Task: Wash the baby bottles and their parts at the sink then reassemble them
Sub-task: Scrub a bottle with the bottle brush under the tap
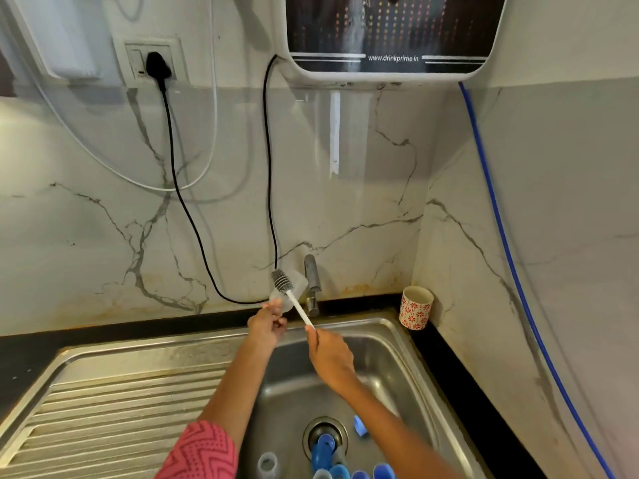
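Veined marble wall (345,188), wall socket (152,62), black counter (446,361)

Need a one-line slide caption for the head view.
Left hand holds a clear bottle while right hand works the brush inside it, above the sink.

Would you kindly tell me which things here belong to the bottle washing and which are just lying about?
Part of the job:
- clear bottle, held by the left hand
- bottle brush, held by the right hand
- blue bottle parts in the sink
- tap

Just lying about:
- flowered cup
- black cable
- blue hose
- water purifier
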